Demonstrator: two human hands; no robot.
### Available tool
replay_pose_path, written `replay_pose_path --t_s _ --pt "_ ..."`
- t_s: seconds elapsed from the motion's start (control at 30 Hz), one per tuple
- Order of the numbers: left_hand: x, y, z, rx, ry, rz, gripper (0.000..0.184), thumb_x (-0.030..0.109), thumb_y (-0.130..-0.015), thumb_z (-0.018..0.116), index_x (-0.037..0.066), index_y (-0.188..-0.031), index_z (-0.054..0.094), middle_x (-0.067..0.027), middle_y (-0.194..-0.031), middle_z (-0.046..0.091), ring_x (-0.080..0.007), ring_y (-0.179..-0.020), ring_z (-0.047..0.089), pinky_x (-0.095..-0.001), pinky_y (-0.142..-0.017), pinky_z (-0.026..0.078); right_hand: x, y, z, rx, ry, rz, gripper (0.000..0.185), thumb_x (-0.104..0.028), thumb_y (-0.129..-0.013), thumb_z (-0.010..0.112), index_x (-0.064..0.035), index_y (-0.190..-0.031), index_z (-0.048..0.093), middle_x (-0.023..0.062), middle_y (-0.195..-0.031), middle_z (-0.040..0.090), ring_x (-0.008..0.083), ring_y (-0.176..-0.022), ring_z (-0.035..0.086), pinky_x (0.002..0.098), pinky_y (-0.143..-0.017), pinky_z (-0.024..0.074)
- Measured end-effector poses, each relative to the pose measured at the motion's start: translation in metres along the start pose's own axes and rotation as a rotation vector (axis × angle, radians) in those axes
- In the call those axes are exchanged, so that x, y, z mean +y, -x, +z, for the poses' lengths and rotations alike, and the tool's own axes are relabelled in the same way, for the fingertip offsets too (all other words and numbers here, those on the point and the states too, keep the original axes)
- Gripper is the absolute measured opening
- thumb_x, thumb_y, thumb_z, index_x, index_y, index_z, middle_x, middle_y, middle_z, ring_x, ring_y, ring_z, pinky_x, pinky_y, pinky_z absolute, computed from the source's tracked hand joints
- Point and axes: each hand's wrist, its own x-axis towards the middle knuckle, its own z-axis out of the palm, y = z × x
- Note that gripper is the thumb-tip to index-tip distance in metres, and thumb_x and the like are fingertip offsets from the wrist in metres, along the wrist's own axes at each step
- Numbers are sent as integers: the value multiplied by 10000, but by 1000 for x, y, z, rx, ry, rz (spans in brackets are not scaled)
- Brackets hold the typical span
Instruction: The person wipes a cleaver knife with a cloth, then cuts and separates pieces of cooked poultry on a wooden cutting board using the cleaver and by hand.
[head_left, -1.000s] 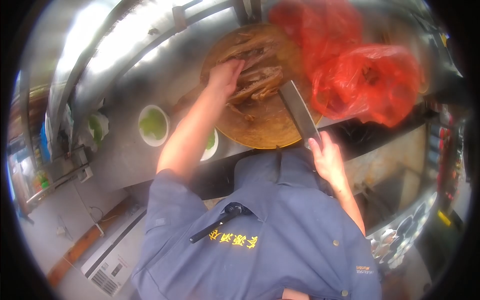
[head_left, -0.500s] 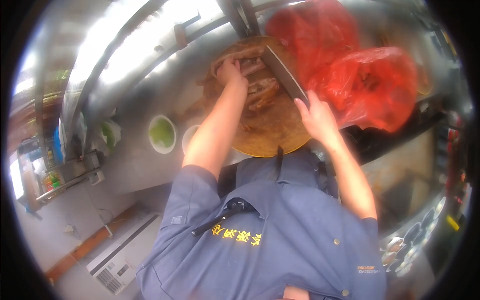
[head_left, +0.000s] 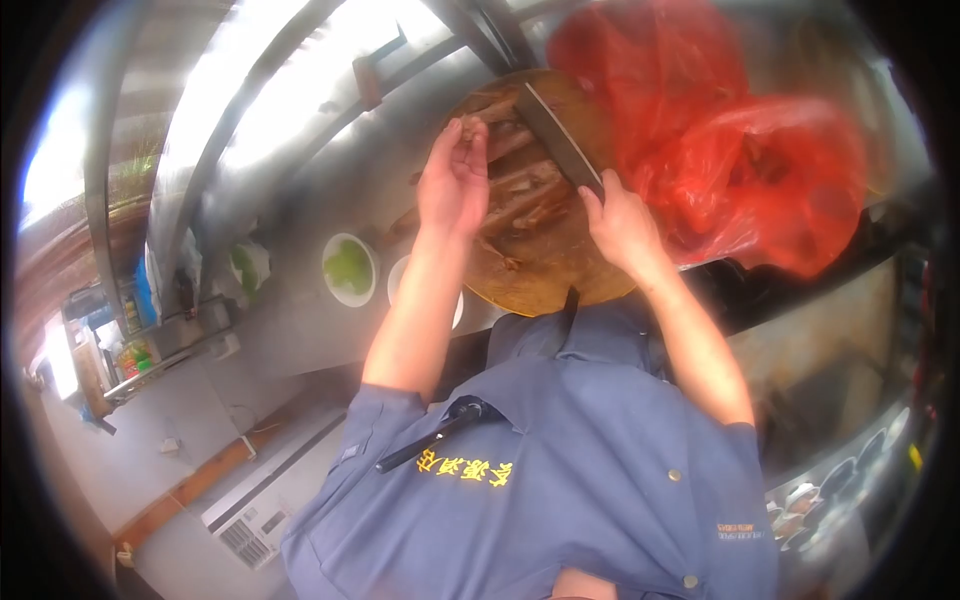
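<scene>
Colours and patterns: browns and yellow on the board, strong red alongside, blue-grey cloth below.
Chopping board point(head_left: 545, 285): yellow-brown, brighter yellow at the near rim. Meat point(head_left: 530, 190): mid-brown with paler pinkish patches, though blur makes the exact shade uncertain. Cleaver point(head_left: 553, 130): dark grey blade, pale line along one edge. Plastic bags point(head_left: 700, 215): translucent red, whitish glints. Bowl point(head_left: 352, 301): white; contents point(head_left: 347, 264) light green. Worktop point(head_left: 300, 335): silvery grey. Jacket point(head_left: 600, 420): plain blue-grey, yellow lettering point(head_left: 465, 467) across it. Appliance point(head_left: 285, 490): off-white, dark parallel slats.
</scene>
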Motion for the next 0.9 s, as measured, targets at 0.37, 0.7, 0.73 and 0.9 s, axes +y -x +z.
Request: replay_pose_path --t_s 0.37,0.7,0.73,0.9 --pt "-34 126 130 -691 -437 -16 762 -73 -966 707 8 -1640 360 -291 -1554 540 -404 -1452 550 -485 -1197 492 91 95 -40 -32 -143 21 374 -353 -1074 618 2 -1187 589 323 -953 719 526 -965 689 562 -828 533" --pt "-102 143 173 -986 -669 96 843 -165 -896 702 -25 -1627 306 -285 -1515 578 -375 -1428 581 -455 -1178 507 128 134 -62 -65 -65 179 400 -358 -1066 606 21 -1195 595 336 -1002 727 530 -992 696 592 -855 542" --pt "-111 141 178 -999 -659 81 843 -165 -896 702 -25 -1627 306 -285 -1515 578 -375 -1428 581 -455 -1178 507 130 136 -59 -63 -94 160 399 -360 -1064 609 19 -1190 595 336 -1005 727 531 -993 695 595 -856 544" --pt "-140 141 204 -1077 -638 125 719 -155 -893 736 -59 -1532 421 -278 -1430 638 -339 -1354 640 -431 -1107 568 142 140 -37 -25 -115 139 370 -353 -1069 598 10 -1134 581 326 -944 731 535 -942 700 618 -836 542"
